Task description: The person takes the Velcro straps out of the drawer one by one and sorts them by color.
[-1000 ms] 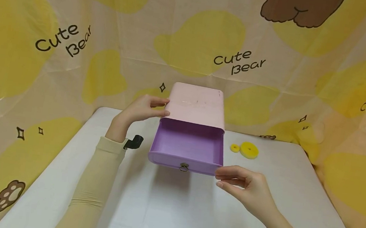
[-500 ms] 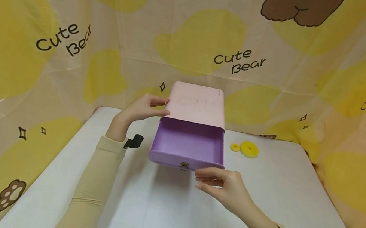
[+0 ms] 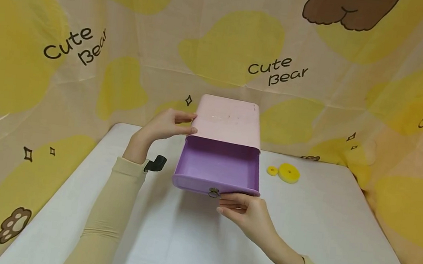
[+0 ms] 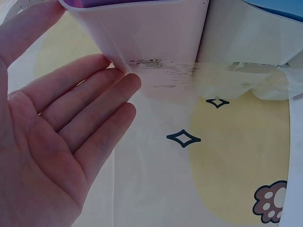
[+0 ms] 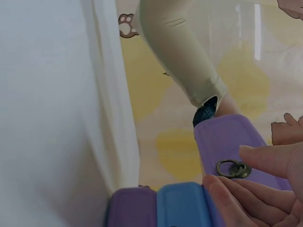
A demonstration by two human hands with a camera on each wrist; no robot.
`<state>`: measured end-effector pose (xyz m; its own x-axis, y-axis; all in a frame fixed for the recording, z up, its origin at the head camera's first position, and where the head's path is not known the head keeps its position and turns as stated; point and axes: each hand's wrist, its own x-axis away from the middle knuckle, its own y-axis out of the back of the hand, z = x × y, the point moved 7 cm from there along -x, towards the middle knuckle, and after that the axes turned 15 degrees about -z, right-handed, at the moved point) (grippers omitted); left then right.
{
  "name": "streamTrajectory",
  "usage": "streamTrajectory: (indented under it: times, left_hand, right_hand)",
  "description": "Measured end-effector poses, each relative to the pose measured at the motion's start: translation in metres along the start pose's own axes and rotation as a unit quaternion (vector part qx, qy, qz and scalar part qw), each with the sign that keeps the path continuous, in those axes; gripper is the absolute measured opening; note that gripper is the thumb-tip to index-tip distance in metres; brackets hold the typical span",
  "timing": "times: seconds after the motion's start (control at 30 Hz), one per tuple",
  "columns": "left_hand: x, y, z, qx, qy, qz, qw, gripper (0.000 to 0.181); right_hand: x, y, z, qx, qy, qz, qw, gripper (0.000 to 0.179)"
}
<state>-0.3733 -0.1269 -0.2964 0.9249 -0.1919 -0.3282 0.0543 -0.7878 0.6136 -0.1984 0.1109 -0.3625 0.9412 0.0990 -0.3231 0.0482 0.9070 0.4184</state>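
Observation:
A small drawer unit with a pale pink top (image 3: 228,118) stands at the middle back of the table. Its top purple drawer (image 3: 217,167) is pulled out, and nothing lies inside. A bronze ring pull (image 3: 213,192) hangs on the drawer's front. My left hand (image 3: 163,124) touches the unit's left side with straight fingertips, the thumb at the front edge of the pink casing. At the drawer front, my right hand (image 3: 247,212) has its fingertips just right of the ring. Thumb and fingers are apart, with the ring pull (image 5: 232,169) between them in the right wrist view.
Two yellow discs with centre holes, a large one (image 3: 288,173) and a small one (image 3: 272,170), lie right of the unit. Lower blue (image 5: 182,203) and purple (image 5: 132,208) drawer fronts show in the right wrist view. A printed cloth (image 3: 221,41) hangs behind the table.
My right hand has slid left along the drawer front, from its right corner to beside the ring pull. The left hand and the drawer unit have stayed put.

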Motion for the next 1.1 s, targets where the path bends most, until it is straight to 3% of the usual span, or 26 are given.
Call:
streamTrajectory:
  times: [0.47,0.87,1.1]
  left_hand:
    - [0.0,-0.001,-0.002,0.002,-0.003,0.001,1.0,0.065]
    - [0.0,0.0,0.0,0.016,0.001,0.002,0.9999,0.065]
    - [-0.001,-0.001,0.001,0.014,-0.005,0.003,0.9999,0.065]
  right_hand:
    - [-0.002,-0.009,-0.002,-0.006,0.009,-0.074,0.9972,0.013]
    - [-0.01,-0.006,0.004,-0.01,0.039,-0.099,0.9943,0.004]
    - [-0.018,-0.003,0.004,-0.012,0.034,-0.099,0.9944,0.003]
